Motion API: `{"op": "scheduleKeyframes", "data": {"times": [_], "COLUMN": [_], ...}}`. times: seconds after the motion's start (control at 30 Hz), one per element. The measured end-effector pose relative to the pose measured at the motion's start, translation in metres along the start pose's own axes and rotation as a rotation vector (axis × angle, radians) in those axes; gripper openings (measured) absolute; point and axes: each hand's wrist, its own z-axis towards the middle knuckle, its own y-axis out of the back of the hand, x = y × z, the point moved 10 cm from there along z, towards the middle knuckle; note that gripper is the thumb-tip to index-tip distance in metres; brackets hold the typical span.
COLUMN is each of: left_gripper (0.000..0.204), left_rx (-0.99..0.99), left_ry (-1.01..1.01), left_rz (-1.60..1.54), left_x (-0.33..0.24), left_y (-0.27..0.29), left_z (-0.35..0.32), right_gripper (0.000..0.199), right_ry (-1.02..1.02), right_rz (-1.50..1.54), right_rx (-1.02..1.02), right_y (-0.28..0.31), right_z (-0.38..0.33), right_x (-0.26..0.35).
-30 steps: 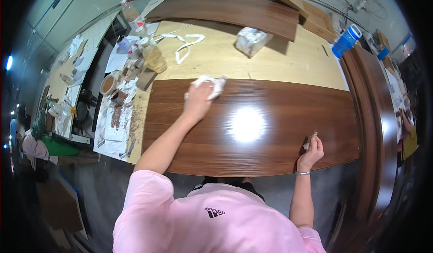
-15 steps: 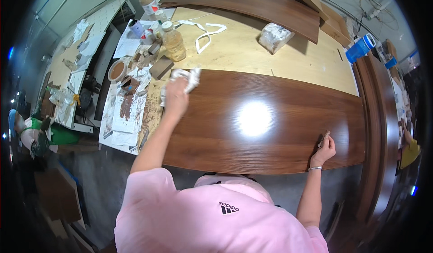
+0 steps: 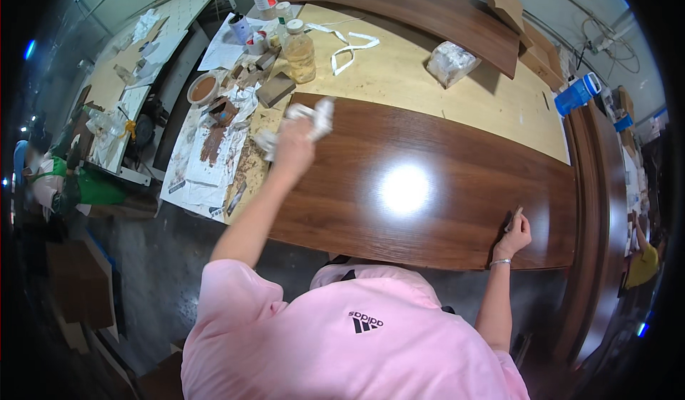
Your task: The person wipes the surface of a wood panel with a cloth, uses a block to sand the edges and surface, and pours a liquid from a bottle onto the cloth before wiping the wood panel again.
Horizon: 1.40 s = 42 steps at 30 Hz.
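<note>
A long glossy dark-brown wood panel (image 3: 428, 186) lies on a pale plywood table (image 3: 414, 79). My left hand (image 3: 294, 147) holds a crumpled white cloth (image 3: 314, 118) pressed on the panel's far left corner. My right hand (image 3: 515, 232) rests near the panel's front right edge and grips a small brown stick-like thing (image 3: 515, 216).
Left of the panel lie stained papers (image 3: 207, 164), a brown-filled bowl (image 3: 203, 89), small wood blocks, a plastic bottle (image 3: 298, 47) and white strips (image 3: 349, 47). A wrapped bundle (image 3: 451, 63) sits behind, another dark board (image 3: 414, 4) beyond. A blue jug (image 3: 576, 93) stands far right.
My left hand has swept the cloth leftward along the panel's far edge to its left corner. My right hand has stayed at the front right edge.
</note>
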Motion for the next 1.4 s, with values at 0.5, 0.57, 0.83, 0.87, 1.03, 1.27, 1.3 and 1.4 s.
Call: {"op": "scheduleKeyframes", "data": {"times": [0.5,0.57,0.83,0.87,1.03,1.27,1.3,1.4], "left_gripper": [0.023,0.018,0.061,0.061,0.052,0.033,0.028,0.023], "left_rx": [0.101,0.047,0.104,0.129,0.100,-0.038,-0.059,-0.229], "left_ry": [0.359,0.598,0.001,-0.029,0.122,0.333,0.362,0.605], "left_rz": [-0.089,-0.153,-0.439,-0.515,-1.026,-1.056,-0.971,-0.803], "left_x": [0.051,0.082,-0.142,-0.163,-0.197,-0.135,-0.112,-0.002], "left_y": [0.080,0.096,0.059,0.059,0.060,0.072,0.078,0.084], "left_z": [-0.104,-0.099,-0.046,-0.047,-0.053,-0.069,-0.073,-0.097], "right_gripper": [0.013,0.013,0.014,0.015,0.033,0.031,0.032,0.042], "right_ry": [0.024,0.034,-0.155,-0.226,-0.384,-0.489,-0.295,0.060], "right_rz": [0.062,0.059,0.290,0.477,0.643,0.594,0.420,0.100], "right_rx": [0.032,0.015,0.175,0.334,0.705,1.019,1.051,1.111], "right_y": [0.007,0.003,-0.018,-0.039,-0.162,-0.227,-0.230,-0.237], "right_z": [0.008,0.010,0.017,0.004,-0.150,-0.231,-0.231,-0.236], "right_x": [-0.006,-0.008,-0.008,0.002,0.120,0.129,0.136,0.141]}}
